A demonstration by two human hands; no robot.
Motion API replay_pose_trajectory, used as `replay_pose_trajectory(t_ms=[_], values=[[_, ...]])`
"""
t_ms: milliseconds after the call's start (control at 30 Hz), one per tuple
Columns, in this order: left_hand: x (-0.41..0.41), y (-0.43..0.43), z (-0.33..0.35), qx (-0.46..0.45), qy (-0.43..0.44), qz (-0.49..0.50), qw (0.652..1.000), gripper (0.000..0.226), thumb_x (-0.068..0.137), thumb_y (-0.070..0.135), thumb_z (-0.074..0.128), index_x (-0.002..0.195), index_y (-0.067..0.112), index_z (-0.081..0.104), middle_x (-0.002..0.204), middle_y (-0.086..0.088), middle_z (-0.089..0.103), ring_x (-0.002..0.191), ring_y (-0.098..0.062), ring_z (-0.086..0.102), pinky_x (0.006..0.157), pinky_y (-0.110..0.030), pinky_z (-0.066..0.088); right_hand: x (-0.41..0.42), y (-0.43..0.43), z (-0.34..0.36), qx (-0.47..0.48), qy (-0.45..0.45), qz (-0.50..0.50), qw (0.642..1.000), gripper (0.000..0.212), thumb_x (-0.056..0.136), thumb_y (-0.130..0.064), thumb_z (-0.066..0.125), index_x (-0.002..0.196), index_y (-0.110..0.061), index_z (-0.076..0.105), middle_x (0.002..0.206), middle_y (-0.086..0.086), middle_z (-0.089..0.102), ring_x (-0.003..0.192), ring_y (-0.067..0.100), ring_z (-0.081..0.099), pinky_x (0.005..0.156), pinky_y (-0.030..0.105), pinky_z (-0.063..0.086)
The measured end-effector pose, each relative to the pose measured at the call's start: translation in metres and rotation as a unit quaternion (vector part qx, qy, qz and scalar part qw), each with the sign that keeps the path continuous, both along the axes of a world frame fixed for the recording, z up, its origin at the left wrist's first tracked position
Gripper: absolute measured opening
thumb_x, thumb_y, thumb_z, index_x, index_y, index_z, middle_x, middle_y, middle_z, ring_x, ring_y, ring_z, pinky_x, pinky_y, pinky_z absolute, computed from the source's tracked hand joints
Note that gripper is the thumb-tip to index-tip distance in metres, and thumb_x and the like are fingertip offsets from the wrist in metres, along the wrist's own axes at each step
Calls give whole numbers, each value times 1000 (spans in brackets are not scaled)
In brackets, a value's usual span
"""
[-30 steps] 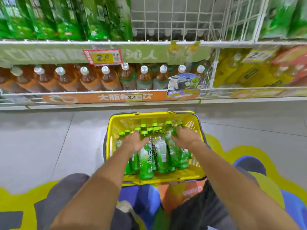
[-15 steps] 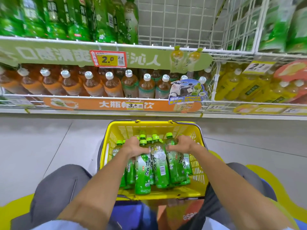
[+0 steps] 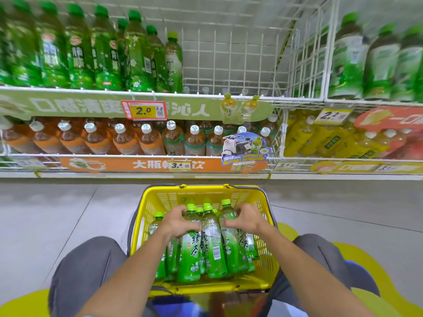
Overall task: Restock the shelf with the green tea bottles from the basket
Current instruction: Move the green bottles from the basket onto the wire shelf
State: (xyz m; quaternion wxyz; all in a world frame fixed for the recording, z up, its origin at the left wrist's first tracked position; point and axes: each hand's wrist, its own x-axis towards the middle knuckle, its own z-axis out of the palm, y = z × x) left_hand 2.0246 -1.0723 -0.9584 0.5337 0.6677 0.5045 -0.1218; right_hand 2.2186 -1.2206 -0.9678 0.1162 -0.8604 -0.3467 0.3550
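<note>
I'm seeing both hands, left hand (image 3: 177, 221) and right hand (image 3: 246, 218), clamping bottles (image 3: 211, 243) labelled 绿茶 in the basket (image 3: 206, 193); shelf tag (image 3: 143, 110) showing 2.0.

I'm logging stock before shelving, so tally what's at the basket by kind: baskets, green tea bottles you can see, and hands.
basket: 1
green tea bottles, counted by caps showing: 6, and more may be hidden under the hands
Hands: 2, left hand and right hand
Total: 9
</note>
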Motion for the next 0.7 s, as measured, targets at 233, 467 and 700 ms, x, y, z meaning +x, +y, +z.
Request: replay_pose_trajectory(t_ms=[233,467,700], values=[[17,19,48,29,-168,16,985,106,62,23,97,152,12,41,147,-3,48,126,-13,44,103,-31,43,-2,24,59,149,-16,39,988,77,65,-63,82,121,-13,64,93,-6,60,88,14,57,67,23,39],[33,53,138,93,-291,3,952,58,68,13,94,111,34,62,98,32,69,96,11,60,84,-6,42,13,45,142,275,-69,17,959,87,65,-69,79,133,-19,61,116,-6,63,104,10,55,86,25,48],[52,95,233,167,-373,21,912,65,63,34,94,114,25,56,103,9,59,97,-9,57,81,-18,44,35,83,244,410,-80,-12,908,65,62,-69,83,109,-26,74,95,-7,73,84,13,65,79,31,53]])
